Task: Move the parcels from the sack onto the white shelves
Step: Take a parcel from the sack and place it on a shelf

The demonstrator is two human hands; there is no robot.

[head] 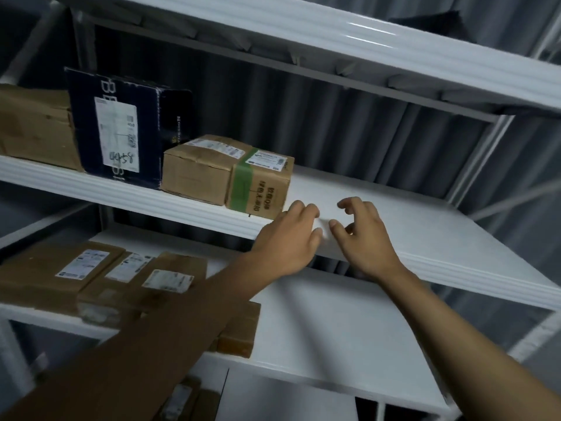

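Both the left hand (288,238) and right hand (364,238), fingers loosely curled and holding nothing, hover beside the green-taped cardboard parcel (258,185) on the middle white shelf (425,238); it seems stiff, probably light, best gripped by opposite sides.

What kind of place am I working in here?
Likely a parcel storeroom or pickup depot: white metal shelves, labelled cardboard boxes and a dark blue box bearing a shipping label.
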